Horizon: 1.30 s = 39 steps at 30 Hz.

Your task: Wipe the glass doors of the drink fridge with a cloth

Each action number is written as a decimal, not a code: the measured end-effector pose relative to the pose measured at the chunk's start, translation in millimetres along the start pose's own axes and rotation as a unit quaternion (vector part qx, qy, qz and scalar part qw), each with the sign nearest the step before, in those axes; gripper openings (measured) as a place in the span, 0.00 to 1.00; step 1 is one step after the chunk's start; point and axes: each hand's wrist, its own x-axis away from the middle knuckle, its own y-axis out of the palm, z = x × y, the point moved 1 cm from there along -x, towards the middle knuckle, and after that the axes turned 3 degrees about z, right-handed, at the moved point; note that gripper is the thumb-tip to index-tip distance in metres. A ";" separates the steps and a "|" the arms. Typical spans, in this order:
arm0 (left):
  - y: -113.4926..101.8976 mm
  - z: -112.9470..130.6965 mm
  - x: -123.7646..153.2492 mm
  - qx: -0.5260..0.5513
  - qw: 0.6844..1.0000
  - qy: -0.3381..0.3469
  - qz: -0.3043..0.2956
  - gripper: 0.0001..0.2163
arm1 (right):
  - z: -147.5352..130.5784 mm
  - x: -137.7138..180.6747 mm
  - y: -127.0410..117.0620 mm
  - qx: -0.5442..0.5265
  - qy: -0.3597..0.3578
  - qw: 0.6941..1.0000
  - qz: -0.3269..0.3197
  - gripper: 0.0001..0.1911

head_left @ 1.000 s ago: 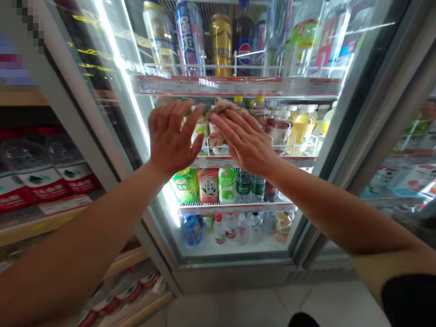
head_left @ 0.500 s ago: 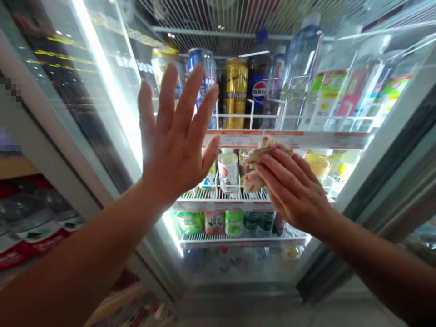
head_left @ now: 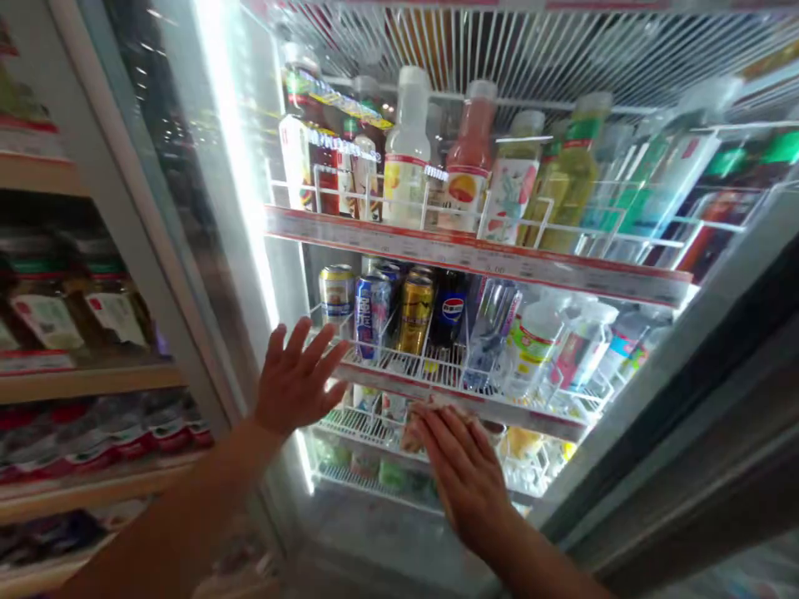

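My left hand (head_left: 300, 378) is spread with its fingers apart, in front of the left side of a glass-fronted drinks cooler; it holds nothing. Under the fingers of my right hand (head_left: 465, 474) is a crumpled pinkish-beige cloth (head_left: 417, 423), pressed flat toward the glass near the middle shelf's price strip (head_left: 537, 418). Reflections suggest glass between my hands and the drinks. Behind my left hand stand a blue can (head_left: 369, 320) and a gold can (head_left: 415, 312). A dark cola bottle (head_left: 448, 312) is just to their right.
An upper shelf edge (head_left: 474, 256) carries several juice bottles, among them a pink one (head_left: 468, 158). A bright light strip (head_left: 234, 141) runs down the cooler's left side. Wooden shelves (head_left: 93, 384) with bottles stand further left. A grey frame (head_left: 674, 366) borders the right.
The view has tilted up, so the upper shelf now shows. Both hands appear lower in the picture. My left hand stays spread, and the cloth remains under my right hand.
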 end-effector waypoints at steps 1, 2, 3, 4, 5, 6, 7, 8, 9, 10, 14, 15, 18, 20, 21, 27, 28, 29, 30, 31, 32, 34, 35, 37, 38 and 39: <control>-0.3 -0.2 1.1 -0.005 1.000 0.008 0.009 0.40 | 2.7 -5.7 -2.7 -0.001 0.002 1.000 0.001 0.35; -0.5 -0.6 1.9 -0.007 1.000 0.017 0.020 0.39 | 4.8 -11.8 -4.8 0.002 0.009 1.000 0.010 0.36; -0.4 -1.2 2.7 -0.005 0.999 0.023 0.028 0.38 | 6.1 -17.7 -6.1 0.010 0.021 0.999 0.027 0.36; 0.2 -2.1 3.8 -0.001 0.999 0.024 0.031 0.38 | 6.6 -23.2 -6.4 0.020 0.038 0.998 0.046 0.37; 1.2 -3.3 5.1 0.004 0.999 0.018 0.028 0.38 | 6.1 -28.0 -5.8 0.032 0.056 0.996 0.066 0.37; 2.6 -4.7 6.8 0.009 1.000 0.006 0.018 0.37 | 4.8 -31.9 -4.4 0.042 0.072 0.993 0.082 0.37; 4.0 -6.1 8.7 0.011 1.000 -0.008 0.008 0.36 | 3.0 -35.4 -2.4 0.048 0.079 0.992 0.088 0.37; 5.3 -7.3 10.6 0.008 1.000 -0.018 -0.001 0.35 | 1.1 -38.8 -0.4 0.048 0.074 0.993 0.082 0.38; 6.3 -8.1 12.2 0.001 1.000 -0.024 -0.008 0.34 | -0.4 -42.5 1.1 0.041 0.056 0.995 0.065 0.38; 7.1 -8.5 13.5 -0.007 1.000 -0.024 -0.013 0.32 | -1.1 -46.8 1.6 0.032 0.029 0.998 0.041 0.37; 8.5 -6.2 13.1 -0.016 0.999 -0.024 -0.031 0.28 | 9.8 -73.1 -9.6 0.021 -0.013 1.000 -0.009 0.36; 8.8 -5.5 12.0 -0.012 0.998 -0.041 -0.043 0.27 | 14.8 -80.3 -14.4 0.025 0.008 1.000 0.012 0.38; 10.1 -4.5 8.9 0.002 0.991 -0.103 -0.088 0.30 | 24.6 -91.9 -24.6 0.032 0.062 0.994 0.085 0.43; 10.9 -4.6 7.9 0.004 0.987 -0.119 -0.104 0.32 | 23.8 -87.4 -24.1 0.030 0.055 0.995 0.083 0.43; 11.1 -4.8 7.8 0.001 0.988 -0.117 -0.103 0.32 | 21.6 -82.0 -21.9 0.026 0.038 0.997 0.064 0.43; 9.4 -5.5 10.6 -0.016 0.997 -0.053 -0.048 0.28 | 8.2 -50.9 -10.0 0.013 -0.014 1.000 -0.003 0.38; 8.6 -5.0 10.9 -0.021 0.998 -0.038 -0.042 0.27 | 7.3 -49.6 -9.6 0.019 -0.009 1.000 0.008 0.38; 7.7 -4.4 10.9 -0.025 0.999 -0.026 -0.035 0.27 | 6.3 -49.0 -9.2 0.027 -0.004 0.999 0.018 0.38; 6.7 -3.7 10.8 -0.028 0.999 -0.016 -0.031 0.27 | 5.2 -48.8 -8.7 0.035 -0.002 0.999 0.031 0.38; 5.8 -2.8 10.4 -0.027 0.999 -0.009 -0.030 0.28 | 3.9 -48.7 -7.9 0.043 0.001 0.998 0.042 0.39; 4.9 -1.9 9.7 -0.024 0.999 -0.006 -0.029 0.29 | 2.4 -48.5 -6.6 0.051 0.004 0.997 0.050 0.39; 3.0 0.2 7.6 -0.015 1.000 0.005 -0.019 0.31 | -1.0 -48.1 -3.2 0.059 0.011 0.996 0.063 0.38; 2.2 1.2 6.3 -0.010 1.000 0.013 -0.012 0.31 | -2.5 -48.2 -1.6 0.061 0.015 0.996 0.070 0.38; 0.7 3.0 3.7 -0.002 1.000 0.029 0.003 0.31 | -4.4 -49.2 0.6 0.065 0.021 0.995 0.073 0.37; 0.2 3.6 2.5 -0.001 0.999 0.037 0.011 0.30 | -4.7 -50.3 0.9 0.067 0.021 0.995 0.073 0.37; -0.3 4.0 1.5 -0.004 0.999 0.045 0.016 0.30 | -4.4 -51.6 0.5 0.069 0.021 0.995 0.069 0.36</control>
